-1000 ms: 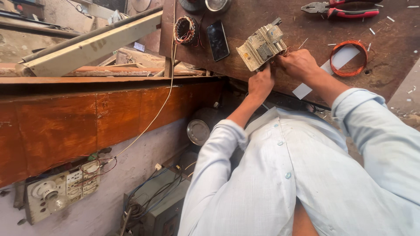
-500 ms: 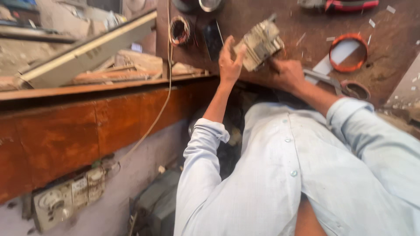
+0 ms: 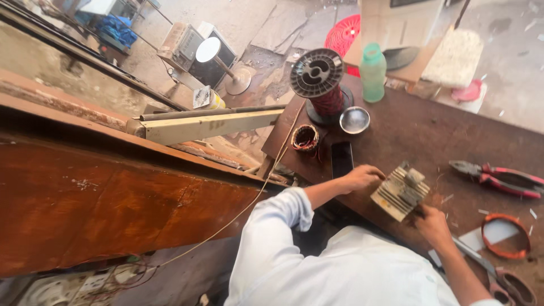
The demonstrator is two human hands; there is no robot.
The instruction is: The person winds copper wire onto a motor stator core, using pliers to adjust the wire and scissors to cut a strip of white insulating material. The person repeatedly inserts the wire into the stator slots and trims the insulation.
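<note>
On the brown workbench (image 3: 408, 133), both hands are gripping a ribbed metal block (image 3: 400, 192); left hand (image 3: 362, 177) is clasping its side; right hand (image 3: 433, 225) is holding beneath.

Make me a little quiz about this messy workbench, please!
1. True or false: the pliers with red handles lie on the workbench, touched by no hand.
2. What do the left hand and right hand hold together? A) transformer core B) green bottle C) wire spool
3. What stands beside the wire spool, further along the bench?

Key: 1 true; 2 A, the transformer core; 3 the green bottle.
</note>
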